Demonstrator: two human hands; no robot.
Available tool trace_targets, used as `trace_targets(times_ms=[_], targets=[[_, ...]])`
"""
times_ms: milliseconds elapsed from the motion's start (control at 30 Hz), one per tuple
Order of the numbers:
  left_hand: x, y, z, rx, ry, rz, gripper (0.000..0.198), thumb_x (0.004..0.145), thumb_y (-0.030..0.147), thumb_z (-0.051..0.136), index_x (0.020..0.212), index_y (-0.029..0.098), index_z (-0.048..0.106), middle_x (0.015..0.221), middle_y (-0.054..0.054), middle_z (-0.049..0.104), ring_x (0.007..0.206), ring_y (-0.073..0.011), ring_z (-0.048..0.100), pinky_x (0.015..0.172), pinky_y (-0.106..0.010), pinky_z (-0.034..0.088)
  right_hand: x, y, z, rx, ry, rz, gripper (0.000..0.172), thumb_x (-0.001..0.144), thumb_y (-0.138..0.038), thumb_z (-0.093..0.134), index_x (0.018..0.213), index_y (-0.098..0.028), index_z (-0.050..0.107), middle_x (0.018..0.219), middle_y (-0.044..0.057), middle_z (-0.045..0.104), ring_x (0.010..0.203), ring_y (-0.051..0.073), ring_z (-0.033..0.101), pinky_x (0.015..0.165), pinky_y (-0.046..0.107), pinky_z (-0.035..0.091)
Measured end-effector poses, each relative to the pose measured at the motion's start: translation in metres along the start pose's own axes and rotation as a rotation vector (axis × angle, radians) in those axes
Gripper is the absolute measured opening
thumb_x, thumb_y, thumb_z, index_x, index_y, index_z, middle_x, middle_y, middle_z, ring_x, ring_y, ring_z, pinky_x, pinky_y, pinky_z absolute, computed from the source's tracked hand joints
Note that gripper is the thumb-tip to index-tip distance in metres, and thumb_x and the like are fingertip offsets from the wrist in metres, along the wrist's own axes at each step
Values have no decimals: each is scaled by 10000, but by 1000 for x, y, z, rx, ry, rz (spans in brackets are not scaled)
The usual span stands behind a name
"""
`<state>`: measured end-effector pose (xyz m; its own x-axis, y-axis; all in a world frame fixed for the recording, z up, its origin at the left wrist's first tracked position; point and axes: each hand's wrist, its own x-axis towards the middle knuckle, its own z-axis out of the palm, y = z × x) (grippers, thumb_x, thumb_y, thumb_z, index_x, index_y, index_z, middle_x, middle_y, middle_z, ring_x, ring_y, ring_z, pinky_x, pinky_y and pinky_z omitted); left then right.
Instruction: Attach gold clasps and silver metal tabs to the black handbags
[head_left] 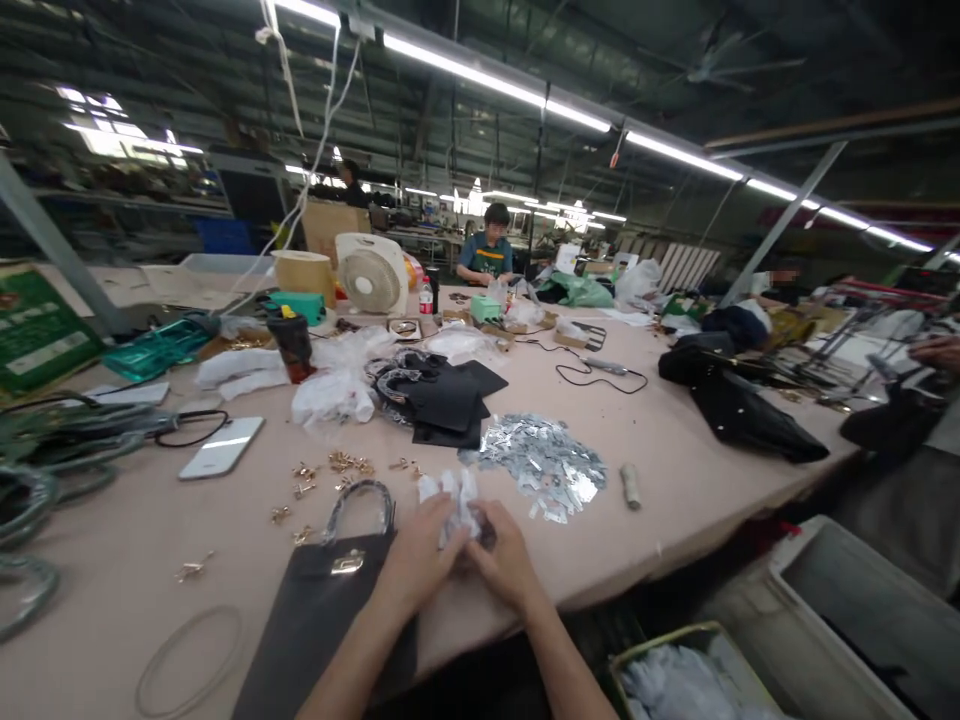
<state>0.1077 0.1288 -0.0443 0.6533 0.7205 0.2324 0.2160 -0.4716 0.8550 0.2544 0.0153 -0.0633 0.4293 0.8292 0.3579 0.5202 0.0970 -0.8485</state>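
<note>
Bare hands [422,550], white wrapping [468,497], lengthwise pointing away

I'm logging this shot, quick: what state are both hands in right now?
Left hand: closed on crumpled white material.
Right hand: curled at the same material; whether it grips cannot be told.

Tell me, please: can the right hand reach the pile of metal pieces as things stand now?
Probably yes. The right hand is close to the pile of metal pieces, and nothing visible stands between them; but it seems busy with the white wrapping, which it may need to release first.
</note>
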Motion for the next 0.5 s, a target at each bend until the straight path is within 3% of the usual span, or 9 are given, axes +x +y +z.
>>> trace_targets(times_ms=[133, 233, 367, 500], targets=[[-10, -4, 16, 132, 171, -62, 300, 855, 457, 686, 1056, 247, 762, 1293, -137, 661, 1273, -371, 563, 1182, -539, 375, -2, 7, -2, 50, 73, 46, 388, 889, -316, 667, 1260, -202, 682, 1098, 71, 679, 959, 226, 637, 861, 327, 531], [-15, -10, 20, 123, 233, -72, 385, 832, 398, 698, 1179, 231, 719, 1318, -140, 656, 1311, -376, 531, 1187, -526, 361, 0, 15, -1, 59, 125, 97, 405, 913, -287, 586, 1299, -199, 668, 1242, 97, 672, 1128, 257, 624, 999, 371, 498], [-22, -18, 27, 6, 214, -61, 555, 746, 291, 757, 1293, 232, 687, 1319, -129, 691, 1362, -401, 481, 1198, -524, 342, 2, 24, 3, 17, 166, 100, 454, 892, -272, 529, 1313, -172, 666, 1293, 118, 668, 1241, 280, 582, 1128, 421, 414], [-31, -20, 27, -59, 188, -14, 555, 717, 262, 779, 1268, 265, 714, 1311, -95, 707, 1381, -399, 456, 1217, -520, 320, 3, 26, 4, 41, 199, 145, 467, 879, -306, 521, 1298, -161, 669, 1315, 125, 676, 1238, 289, 593, 1113, 417, 426]])
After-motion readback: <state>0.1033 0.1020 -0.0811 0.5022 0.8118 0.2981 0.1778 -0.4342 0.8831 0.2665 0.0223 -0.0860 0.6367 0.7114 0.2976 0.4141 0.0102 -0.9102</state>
